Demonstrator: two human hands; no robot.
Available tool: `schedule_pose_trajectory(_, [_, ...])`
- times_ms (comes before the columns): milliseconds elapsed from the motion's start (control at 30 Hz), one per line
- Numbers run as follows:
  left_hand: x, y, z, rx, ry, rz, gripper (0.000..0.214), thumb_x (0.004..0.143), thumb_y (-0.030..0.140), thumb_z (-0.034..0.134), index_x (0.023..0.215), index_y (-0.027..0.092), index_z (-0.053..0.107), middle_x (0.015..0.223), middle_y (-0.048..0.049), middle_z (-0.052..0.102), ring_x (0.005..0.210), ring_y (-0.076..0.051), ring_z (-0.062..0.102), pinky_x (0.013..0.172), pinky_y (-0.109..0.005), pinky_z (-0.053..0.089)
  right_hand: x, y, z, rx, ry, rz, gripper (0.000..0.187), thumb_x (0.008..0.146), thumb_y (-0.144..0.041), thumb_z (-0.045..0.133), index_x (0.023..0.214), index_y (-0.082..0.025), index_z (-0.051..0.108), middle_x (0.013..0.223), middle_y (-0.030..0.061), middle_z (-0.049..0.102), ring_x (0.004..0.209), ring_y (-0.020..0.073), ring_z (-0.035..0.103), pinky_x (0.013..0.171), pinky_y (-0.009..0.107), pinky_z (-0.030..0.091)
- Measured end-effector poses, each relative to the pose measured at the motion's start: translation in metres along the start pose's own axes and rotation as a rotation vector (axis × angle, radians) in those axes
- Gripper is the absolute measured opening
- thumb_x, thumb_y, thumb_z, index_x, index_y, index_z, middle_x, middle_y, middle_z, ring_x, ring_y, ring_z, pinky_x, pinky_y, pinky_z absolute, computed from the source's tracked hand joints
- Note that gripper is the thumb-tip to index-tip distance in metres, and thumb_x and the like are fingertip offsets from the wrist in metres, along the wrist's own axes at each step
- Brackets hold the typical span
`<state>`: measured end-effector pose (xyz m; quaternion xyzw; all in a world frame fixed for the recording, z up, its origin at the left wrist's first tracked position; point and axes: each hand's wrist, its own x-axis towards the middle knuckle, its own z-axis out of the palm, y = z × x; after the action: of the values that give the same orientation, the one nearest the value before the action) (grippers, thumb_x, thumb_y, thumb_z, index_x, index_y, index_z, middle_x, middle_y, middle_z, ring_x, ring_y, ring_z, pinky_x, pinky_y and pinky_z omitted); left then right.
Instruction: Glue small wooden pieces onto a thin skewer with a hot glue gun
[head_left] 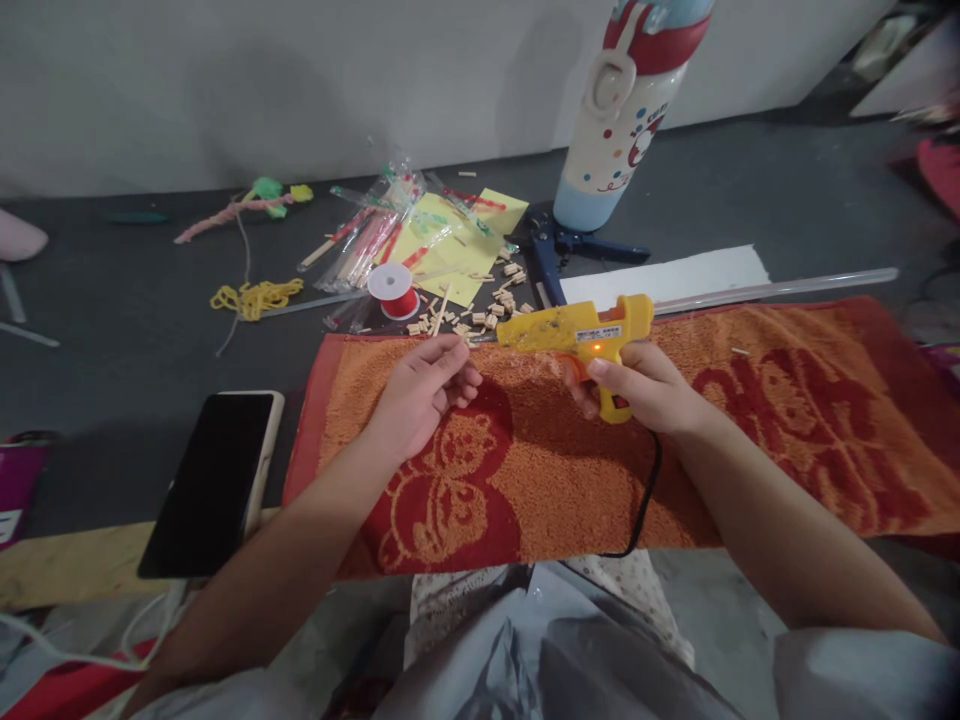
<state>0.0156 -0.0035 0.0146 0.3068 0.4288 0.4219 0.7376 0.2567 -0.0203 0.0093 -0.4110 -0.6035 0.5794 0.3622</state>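
Note:
My right hand is wrapped around the handle of a yellow hot glue gun, with fingers at its orange trigger. A small orange light glows on its side, and a black cord hangs from the handle. The gun's metal nozzle points left, close to the fingertips of my left hand. Thumb and forefinger of that hand are pinched together; what lies between them is too small to make out. A thin wooden stick shows just behind these fingers, and I cannot tell if they touch it. Short cut wooden pieces lie scattered beyond the nozzle.
An orange-red towel covers the table front. Behind it are a red thread spool, plastic-wrapped sticks, yellow paper, blue cutters and a tall bottle. A phone and yellow string lie left.

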Motion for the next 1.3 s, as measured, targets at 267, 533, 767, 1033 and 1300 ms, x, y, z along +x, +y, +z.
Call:
schedule_pose_trajectory(267, [0.0,0.0009,-0.0011,0.01,0.015,0.012,0.023,0.072,0.031,0.076,0.08,0.017,0.06,0.058,0.0013,0.065,0.049,-0.007,0.057,0.045,-0.017,0.039,-0.0007,-0.0018,-0.0008,0.033,0.018,0.042,0.045,0.083,-0.06,0.059,0.076,-0.016,0.063,0.061,0.0009,0.06,0.047,0.0084,0.053,0.044,0.022,0.043])
schedule_pose_trajectory(533, [0.0003,0.0001,0.0003,0.055,0.021,0.019,0.024,0.071,0.033,0.077,0.079,0.017,0.061,0.059,0.0008,0.065,0.049,-0.008,0.057,0.044,-0.018,0.038,-0.0012,-0.001,-0.0017,0.041,-0.005,0.043,0.046,0.081,-0.062,0.06,0.078,-0.016,0.066,0.063,0.0018,0.061,0.047,0.0086,0.053,0.043,0.022,0.042])
schedule_pose_trajectory(767, [-0.0001,-0.0003,-0.0002,0.058,0.011,0.03,0.026,0.07,0.033,0.078,0.08,0.017,0.061,0.059,0.001,0.066,0.049,-0.008,0.057,0.045,-0.017,0.039,-0.0017,-0.001,-0.0018,0.036,0.003,0.034,0.047,0.082,-0.06,0.06,0.079,-0.014,0.065,0.063,0.0031,0.061,0.048,0.0092,0.055,0.044,0.022,0.043])
schedule_pose_trajectory(1033, [-0.0005,0.0004,0.0009,0.077,0.026,0.029,0.022,0.072,0.031,0.077,0.081,0.017,0.062,0.058,0.0011,0.066,0.049,-0.008,0.058,0.044,-0.017,0.038,-0.0016,-0.0001,-0.0018,0.038,0.001,0.024,0.046,0.081,-0.061,0.06,0.075,-0.015,0.065,0.062,0.0023,0.063,0.047,0.0085,0.054,0.043,0.021,0.043])
schedule_pose_trajectory(1300, [-0.0006,-0.0005,0.0008,0.121,0.037,0.039,0.023,0.072,0.032,0.077,0.083,0.018,0.062,0.059,0.0006,0.066,0.05,-0.009,0.058,0.045,-0.018,0.039,-0.002,-0.0033,-0.0022,0.037,-0.011,0.063,0.047,0.08,-0.063,0.061,0.077,-0.016,0.065,0.063,0.0021,0.062,0.048,0.0094,0.054,0.045,0.023,0.042])
